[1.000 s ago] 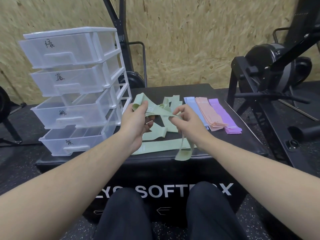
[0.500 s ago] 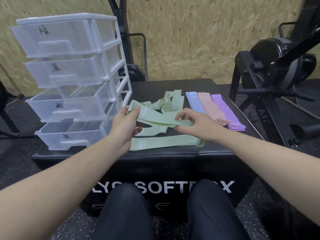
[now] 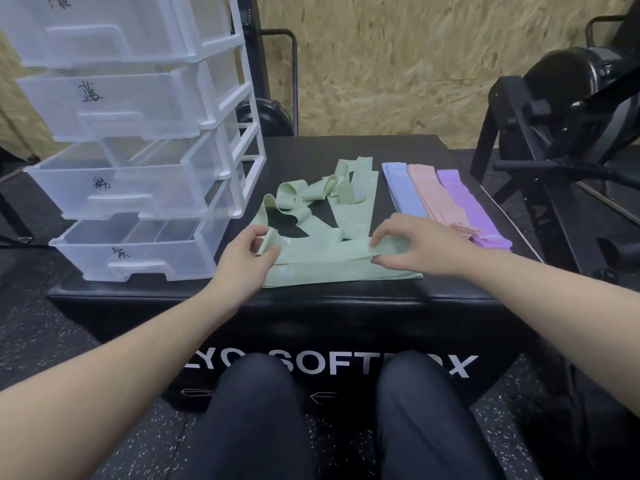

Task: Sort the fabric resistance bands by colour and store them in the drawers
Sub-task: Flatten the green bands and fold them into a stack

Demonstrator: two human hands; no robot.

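A green band [image 3: 329,252] lies stretched flat across another green band [image 3: 332,273] near the front edge of the black soft box [image 3: 311,299]. My left hand [image 3: 247,258] pinches its left end and my right hand [image 3: 412,247] pinches its right end. More green bands [image 3: 311,195] lie tangled behind. Neat stacks of blue bands [image 3: 403,188], pink bands [image 3: 436,195] and purple bands [image 3: 467,206] lie side by side on the right. A clear plastic drawer unit [image 3: 138,133] stands at the left with its labelled drawers pulled out.
A black exercise machine [image 3: 561,126] stands right of the box. A dark upright post [image 3: 252,46] and a chipboard wall [image 3: 398,64] are behind. My knees [image 3: 318,410] are in front of the box, over speckled floor.
My hands lowered the green band from mid-air and pulled it straight onto the band lying at the front of the box. The view has moved closer.
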